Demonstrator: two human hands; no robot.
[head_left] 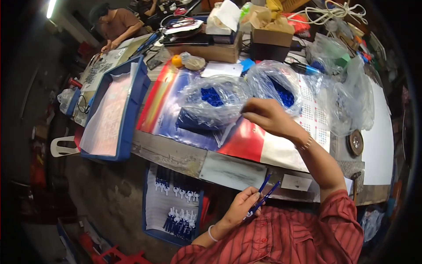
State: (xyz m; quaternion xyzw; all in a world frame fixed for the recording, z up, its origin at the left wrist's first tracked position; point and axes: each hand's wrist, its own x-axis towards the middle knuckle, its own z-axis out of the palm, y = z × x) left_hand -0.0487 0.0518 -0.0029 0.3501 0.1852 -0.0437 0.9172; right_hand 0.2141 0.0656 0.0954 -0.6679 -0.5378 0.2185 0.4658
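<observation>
Two clear bags (239, 90), blue bits (212, 97) inside, stand on the desk (167, 152), back from its front edge; right hand (268, 113) beside the left bag, fingers curled, any hold I can't tell; left hand (241, 204) closed on slim blue strips (271, 190) near the front edge; below it, a blue tray (154, 215) of white-topped pieces (180, 222).

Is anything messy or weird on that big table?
Yes, a bit. The white cord lies in loose, tangled loops over the clutter at the far right. The round orange thing looks odd among the work things; maybe it's fruit, but I can't tell. I see no spill: blue pieces sit inside the clear bags.
</observation>
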